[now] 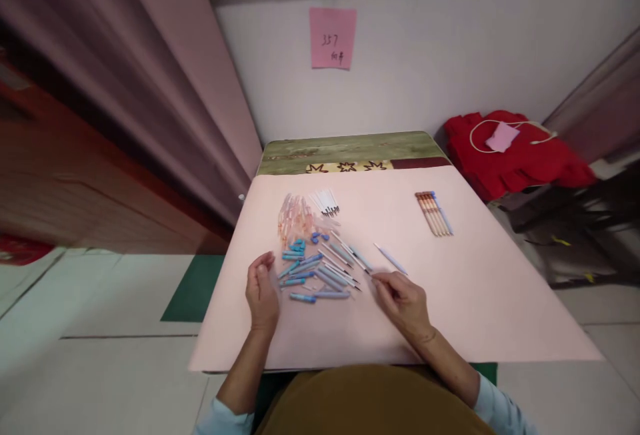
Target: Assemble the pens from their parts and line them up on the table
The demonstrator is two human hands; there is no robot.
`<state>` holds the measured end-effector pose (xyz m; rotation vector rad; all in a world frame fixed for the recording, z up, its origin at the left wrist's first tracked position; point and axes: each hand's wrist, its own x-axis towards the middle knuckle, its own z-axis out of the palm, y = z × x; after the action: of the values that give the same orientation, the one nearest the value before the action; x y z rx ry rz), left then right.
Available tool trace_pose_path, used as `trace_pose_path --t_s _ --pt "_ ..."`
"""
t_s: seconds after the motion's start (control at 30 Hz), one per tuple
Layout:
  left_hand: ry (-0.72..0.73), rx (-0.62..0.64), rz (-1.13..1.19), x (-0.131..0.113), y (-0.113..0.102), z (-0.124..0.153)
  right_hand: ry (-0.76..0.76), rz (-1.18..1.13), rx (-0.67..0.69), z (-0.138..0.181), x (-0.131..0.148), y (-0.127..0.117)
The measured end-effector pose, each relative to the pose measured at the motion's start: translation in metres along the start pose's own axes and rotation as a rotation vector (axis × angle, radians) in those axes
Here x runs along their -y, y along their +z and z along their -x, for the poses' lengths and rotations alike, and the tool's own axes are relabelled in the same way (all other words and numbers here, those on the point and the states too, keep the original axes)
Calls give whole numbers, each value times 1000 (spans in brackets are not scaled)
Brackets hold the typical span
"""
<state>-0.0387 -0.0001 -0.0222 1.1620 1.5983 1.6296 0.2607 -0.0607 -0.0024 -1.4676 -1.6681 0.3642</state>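
My right hand (404, 298) pinches the near end of a thin white pen refill (351, 253) with a dark tip, which slants over the pile. My left hand (262, 293) rests at the pile's left side, loosely curled with thumb and fingers apart, nothing visible in it. Between the hands lie blue pen parts (303, 273), grey-blue barrels (330, 279) and several more refills. Behind them are clear orange-tinted pen parts (295, 217), a fan of white refills (326, 201) and small dark-blue pieces (320, 237). A pale blue pen barrel (391, 259) lies just beyond my right hand.
A row of pens (433, 213), brown-topped with one blue, lies at the right on the pink-covered table (480, 288). The table's far end shows a green patterned surface (350, 148). Red cloth (525, 161) with a white cable is at the right; a curtain (165, 68) hangs left.
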Motion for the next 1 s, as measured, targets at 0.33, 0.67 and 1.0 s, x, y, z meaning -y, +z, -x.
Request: trace_pose_path --t_s 0.33,0.67,1.0 --pt "-8 -62 111 0 8 0 299 327 -81 -13 -51 -48" --pt "366 394 -558 -46 9 -14 98 447 -56 -4 -49 -34" --pt "460 905 -971 -62 52 -34 95 437 -75 -3 -49 -34"
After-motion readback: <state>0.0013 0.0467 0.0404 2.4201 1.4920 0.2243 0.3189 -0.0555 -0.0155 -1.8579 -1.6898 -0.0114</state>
